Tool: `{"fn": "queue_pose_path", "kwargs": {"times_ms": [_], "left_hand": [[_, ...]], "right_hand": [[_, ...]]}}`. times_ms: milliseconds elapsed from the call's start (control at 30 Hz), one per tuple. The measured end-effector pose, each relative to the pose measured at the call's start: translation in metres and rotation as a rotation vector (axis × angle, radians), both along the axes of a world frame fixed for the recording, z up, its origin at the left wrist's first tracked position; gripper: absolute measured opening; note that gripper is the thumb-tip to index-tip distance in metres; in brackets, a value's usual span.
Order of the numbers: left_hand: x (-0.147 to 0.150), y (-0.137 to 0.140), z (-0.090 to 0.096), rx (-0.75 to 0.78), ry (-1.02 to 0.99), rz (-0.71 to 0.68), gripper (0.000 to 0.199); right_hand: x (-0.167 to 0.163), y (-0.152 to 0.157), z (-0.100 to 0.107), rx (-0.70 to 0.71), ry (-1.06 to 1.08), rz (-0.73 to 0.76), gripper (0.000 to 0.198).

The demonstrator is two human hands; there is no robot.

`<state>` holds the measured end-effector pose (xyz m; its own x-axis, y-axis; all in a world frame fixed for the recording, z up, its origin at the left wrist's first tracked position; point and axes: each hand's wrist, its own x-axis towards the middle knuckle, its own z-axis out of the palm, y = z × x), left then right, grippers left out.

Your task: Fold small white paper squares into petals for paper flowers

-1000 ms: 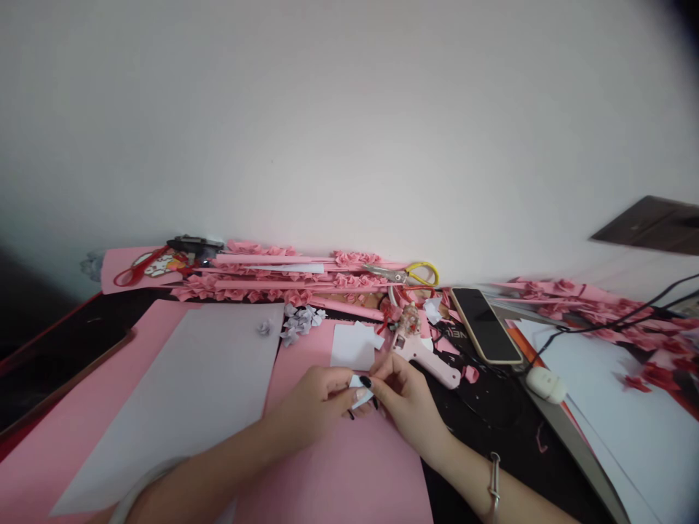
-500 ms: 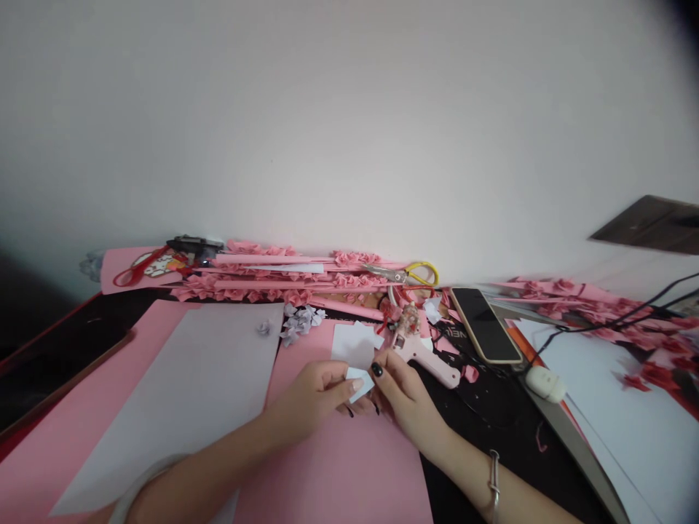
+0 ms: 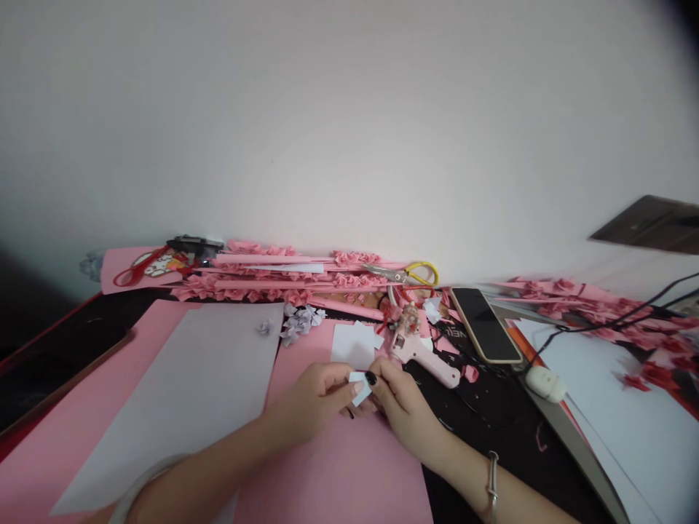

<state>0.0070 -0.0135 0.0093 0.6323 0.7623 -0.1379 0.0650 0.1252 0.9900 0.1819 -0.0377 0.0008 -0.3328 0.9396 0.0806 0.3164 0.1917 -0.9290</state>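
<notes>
Between both hands is a small white piece of paper (image 3: 358, 388), held above a pink sheet (image 3: 338, 473). My left hand (image 3: 314, 399) pinches its left side, thumb on top. My right hand (image 3: 401, 397) is closed on its right edge, with the dark-nailed thumb pressing the upper corner. The fingers beneath the paper are partly hidden. Just beyond the hands lie more white paper pieces (image 3: 352, 345). A cluster of folded pale paper flowers (image 3: 300, 322) sits to their left.
A pink glue gun (image 3: 429, 362) lies right of the hands, near a phone (image 3: 486, 325) and a white earbud case (image 3: 546, 383). Yellow-handled scissors (image 3: 421, 274) rest by pink paper flower stems (image 3: 262, 281) along the wall. A large white sheet (image 3: 191, 393) covers the left side.
My right thumb has moved left and slightly down, over the paper's corner. The right fingers have closed in nearer the left hand, and less of the paper shows.
</notes>
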Motion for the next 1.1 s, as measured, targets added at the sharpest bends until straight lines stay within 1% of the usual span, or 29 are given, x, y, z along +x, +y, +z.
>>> {"fn": "queue_pose_path", "kwargs": {"times_ms": [133,233,367,433,533,633,733,867,1100], "left_hand": [[-0.0004,0.0008,-0.0004,0.012,0.009,-0.017,0.026],[-0.0006,0.0009,-0.0010,0.019,0.036,-0.022,0.025],[-0.0003,-0.0011,-0.0013,-0.015,0.044,-0.060,0.028],[0.0000,-0.0018,-0.0017,-0.011,0.045,-0.066,0.028],[0.0004,-0.0012,-0.0031,-0.011,0.039,-0.049,0.030],[0.0006,0.0001,-0.0044,-0.036,0.031,-0.002,0.030],[0.0004,0.0005,-0.0042,-0.034,0.062,0.044,0.031],[0.0000,-0.0003,-0.0036,-0.021,0.089,0.052,0.030],[0.0005,-0.0008,-0.0038,-0.043,0.079,0.049,0.032]], "right_hand": [[0.0010,-0.0022,-0.0024,0.046,-0.017,-0.043,0.022],[0.0016,-0.0023,-0.0029,0.079,-0.045,-0.111,0.021],[0.0017,-0.0006,-0.0023,0.089,-0.058,-0.174,0.022],[0.0014,0.0005,-0.0023,0.069,-0.034,-0.178,0.022],[0.0010,0.0016,-0.0024,0.008,0.073,-0.200,0.018],[0.0007,0.0019,-0.0019,0.018,0.147,-0.219,0.012],[0.0001,0.0016,-0.0005,0.061,0.086,-0.209,0.010],[-0.0009,0.0014,0.0004,0.075,-0.015,-0.216,0.010],[-0.0004,0.0022,-0.0014,0.109,-0.028,-0.261,0.015]]}}
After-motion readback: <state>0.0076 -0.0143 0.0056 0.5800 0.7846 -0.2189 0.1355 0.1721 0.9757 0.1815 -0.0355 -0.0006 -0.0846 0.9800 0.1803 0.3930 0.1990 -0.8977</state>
